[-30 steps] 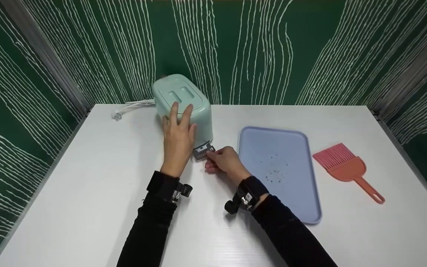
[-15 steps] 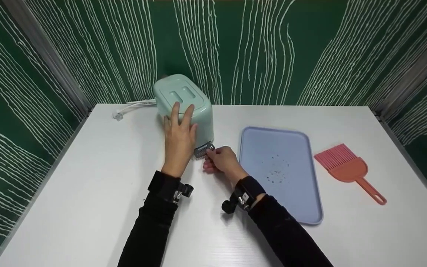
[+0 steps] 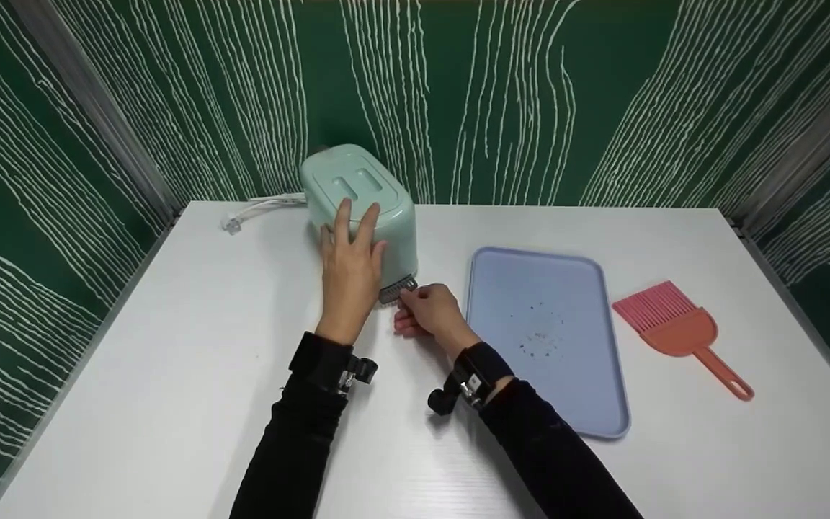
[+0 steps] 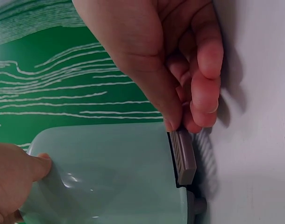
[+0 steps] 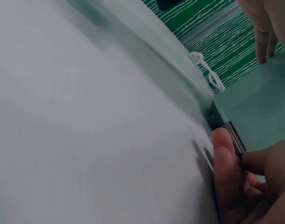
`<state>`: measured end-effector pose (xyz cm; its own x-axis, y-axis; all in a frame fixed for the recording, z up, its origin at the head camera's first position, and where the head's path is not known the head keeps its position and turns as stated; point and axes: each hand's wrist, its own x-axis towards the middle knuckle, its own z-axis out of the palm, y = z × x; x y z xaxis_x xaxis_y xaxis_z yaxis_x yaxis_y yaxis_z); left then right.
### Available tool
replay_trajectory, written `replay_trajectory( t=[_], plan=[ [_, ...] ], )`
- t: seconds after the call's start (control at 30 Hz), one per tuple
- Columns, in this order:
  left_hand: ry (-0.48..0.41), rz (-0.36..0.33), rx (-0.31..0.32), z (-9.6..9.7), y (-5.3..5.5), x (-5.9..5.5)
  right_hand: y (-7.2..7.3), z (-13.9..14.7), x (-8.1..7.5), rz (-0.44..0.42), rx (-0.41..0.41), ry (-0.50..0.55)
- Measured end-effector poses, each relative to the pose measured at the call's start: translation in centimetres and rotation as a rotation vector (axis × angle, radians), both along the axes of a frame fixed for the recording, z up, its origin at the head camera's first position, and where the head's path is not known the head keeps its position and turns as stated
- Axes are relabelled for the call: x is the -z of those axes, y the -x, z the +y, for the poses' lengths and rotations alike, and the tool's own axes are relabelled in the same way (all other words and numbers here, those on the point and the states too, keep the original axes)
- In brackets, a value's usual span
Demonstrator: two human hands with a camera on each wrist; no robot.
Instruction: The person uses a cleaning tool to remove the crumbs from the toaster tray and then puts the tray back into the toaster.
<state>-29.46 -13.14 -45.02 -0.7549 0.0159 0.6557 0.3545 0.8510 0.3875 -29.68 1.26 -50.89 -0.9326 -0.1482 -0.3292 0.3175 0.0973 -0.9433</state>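
Observation:
A mint-green toaster with a lidded top stands at the back left of the table. My left hand rests on it, fingers spread over the lid's near edge. From the bottom of its near end sticks a grey, ribbed crumb tray, mostly inside the slot. My right hand pinches the crumb tray's outer edge between thumb and fingers. In the left wrist view the crumb tray sits low on the toaster, just above the tabletop. The right wrist view shows only a sliver of it, behind the right fingers.
A blue-purple tray with dark crumbs scattered on it lies right of the right hand. Further right is a pink-bristled brush with an orange handle. A white cord with a plug lies behind the toaster's left side, near the green wall.
The crumb tray has slid further into the toaster, pushed by my right hand, so less of it sticks out. My left hand has stayed in place on the toaster.

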Motion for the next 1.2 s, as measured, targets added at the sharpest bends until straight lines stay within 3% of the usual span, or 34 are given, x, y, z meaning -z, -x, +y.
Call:
replay_trajectory(
  t=[0.67,1.2],
  plan=[
    [0.007,0.002,0.004,-0.11,0.03,0.07,0.09,-0.22,0.09,0.009,0.004,-0.04],
    [0.011,-0.016,0.004,-0.03,-0.16,-0.15,0.24,-0.38,-0.25,-0.061,-0.001,0.006]
  ],
)
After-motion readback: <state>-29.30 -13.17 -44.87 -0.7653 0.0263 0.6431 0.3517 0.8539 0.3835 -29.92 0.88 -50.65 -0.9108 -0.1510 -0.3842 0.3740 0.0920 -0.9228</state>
